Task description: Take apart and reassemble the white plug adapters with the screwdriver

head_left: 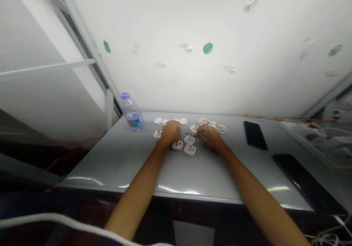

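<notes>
Several white plug parts [189, 149] lie scattered near the far middle of a grey table [115, 161], some showing metal pins. My left hand [170, 132] rests curled over the left part of the cluster, fingers closed on something I cannot make out. My right hand [210, 137] lies on the right part of the cluster, fingers bent around a thin dark tool [195, 134] that points left toward a white plug piece [193, 129]. More white covers [158, 120] sit in a row behind my left hand.
A small water bottle with a blue cap [132, 112] stands at the table's far left. A black phone [255, 135] lies to the right, and a dark flat pad [305, 181] nearer the right edge. Cables and white devices [319, 136] crowd the far right. A white wall rises behind.
</notes>
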`<action>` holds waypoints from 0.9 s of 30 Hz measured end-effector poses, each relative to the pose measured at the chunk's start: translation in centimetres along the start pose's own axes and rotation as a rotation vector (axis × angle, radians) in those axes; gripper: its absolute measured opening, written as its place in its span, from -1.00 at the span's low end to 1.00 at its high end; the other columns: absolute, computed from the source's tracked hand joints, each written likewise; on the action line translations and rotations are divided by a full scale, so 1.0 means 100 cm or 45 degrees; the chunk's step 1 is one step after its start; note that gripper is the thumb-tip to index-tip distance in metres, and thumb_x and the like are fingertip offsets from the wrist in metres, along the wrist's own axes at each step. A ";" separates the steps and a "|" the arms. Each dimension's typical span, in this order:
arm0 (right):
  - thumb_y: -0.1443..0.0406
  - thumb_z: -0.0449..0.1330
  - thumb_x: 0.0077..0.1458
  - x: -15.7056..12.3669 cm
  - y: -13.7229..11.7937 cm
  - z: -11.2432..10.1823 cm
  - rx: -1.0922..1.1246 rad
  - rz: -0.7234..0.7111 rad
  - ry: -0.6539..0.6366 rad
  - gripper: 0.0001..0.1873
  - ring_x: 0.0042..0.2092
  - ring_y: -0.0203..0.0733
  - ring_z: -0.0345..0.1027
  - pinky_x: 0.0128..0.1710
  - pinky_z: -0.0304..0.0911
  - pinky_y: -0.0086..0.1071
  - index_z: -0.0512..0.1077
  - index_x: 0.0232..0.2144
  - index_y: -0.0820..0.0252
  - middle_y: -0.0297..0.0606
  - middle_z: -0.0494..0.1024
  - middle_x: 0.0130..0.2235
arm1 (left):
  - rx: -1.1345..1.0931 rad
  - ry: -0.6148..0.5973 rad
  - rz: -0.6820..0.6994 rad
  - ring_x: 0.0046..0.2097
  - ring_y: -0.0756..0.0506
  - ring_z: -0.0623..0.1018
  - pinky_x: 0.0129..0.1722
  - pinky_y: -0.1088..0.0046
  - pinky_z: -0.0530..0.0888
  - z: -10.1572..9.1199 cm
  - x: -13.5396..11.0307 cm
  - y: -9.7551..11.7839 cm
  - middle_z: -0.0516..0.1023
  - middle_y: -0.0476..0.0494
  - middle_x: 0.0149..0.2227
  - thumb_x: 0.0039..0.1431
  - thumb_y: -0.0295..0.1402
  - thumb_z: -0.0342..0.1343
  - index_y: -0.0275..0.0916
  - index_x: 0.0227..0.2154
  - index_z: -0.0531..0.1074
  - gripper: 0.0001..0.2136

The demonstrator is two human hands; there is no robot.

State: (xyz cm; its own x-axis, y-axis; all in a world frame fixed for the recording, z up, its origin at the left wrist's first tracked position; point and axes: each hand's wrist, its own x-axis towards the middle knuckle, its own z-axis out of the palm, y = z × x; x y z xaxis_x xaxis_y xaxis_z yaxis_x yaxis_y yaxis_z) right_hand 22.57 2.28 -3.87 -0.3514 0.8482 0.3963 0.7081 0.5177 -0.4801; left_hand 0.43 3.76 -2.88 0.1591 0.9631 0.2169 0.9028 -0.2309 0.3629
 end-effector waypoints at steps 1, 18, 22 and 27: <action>0.46 0.14 0.06 0.000 0.001 -0.002 0.004 0.035 0.025 -0.78 -0.12 -0.11 0.47 -0.04 0.34 -0.26 0.55 -0.28 0.19 -0.17 0.61 -0.18 | -0.005 -0.005 0.009 0.18 -0.33 0.38 0.16 0.06 0.30 0.000 0.000 0.000 0.47 -0.36 0.10 0.18 -0.44 0.05 -0.30 0.00 0.47 -0.68; 0.27 0.19 0.11 -0.006 0.002 -0.028 -0.468 0.380 0.037 -0.78 0.00 0.08 0.35 0.00 0.18 -0.14 0.56 -0.20 0.19 -0.07 0.60 -0.13 | -0.363 0.009 0.164 -0.08 -0.16 0.56 0.02 0.30 0.45 0.008 -0.010 0.009 0.60 -0.26 -0.11 0.11 -0.55 0.10 -0.33 -0.08 0.52 -0.70; 0.29 0.17 0.11 -0.004 0.000 -0.021 -0.281 0.328 0.101 -0.77 -0.08 0.01 0.42 0.02 0.20 -0.16 0.56 -0.22 0.21 -0.11 0.62 -0.19 | -0.393 0.008 0.187 -0.07 -0.15 0.56 0.05 0.28 0.44 0.007 -0.012 0.011 0.61 -0.20 -0.12 0.07 -0.54 0.10 -0.28 -0.10 0.54 -0.69; 0.33 0.13 0.11 0.003 0.007 -0.009 0.018 0.351 0.220 -0.67 -0.19 -0.11 0.45 -0.04 0.30 -0.21 0.51 -0.08 0.26 -0.07 0.58 -0.07 | -0.422 0.010 0.158 -0.17 -0.15 0.56 -0.06 0.31 0.48 0.008 -0.011 0.010 0.59 -0.17 -0.20 -0.04 -0.45 0.23 -0.29 -0.09 0.53 -0.62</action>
State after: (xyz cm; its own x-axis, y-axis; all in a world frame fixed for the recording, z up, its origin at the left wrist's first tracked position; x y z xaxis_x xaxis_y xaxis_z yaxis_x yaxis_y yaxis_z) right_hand 23.54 2.77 -3.37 -0.0373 0.9258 0.3761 0.7530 0.2735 -0.5984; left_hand 1.47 2.57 -3.51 0.2554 0.9241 0.2842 0.6979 -0.3797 0.6073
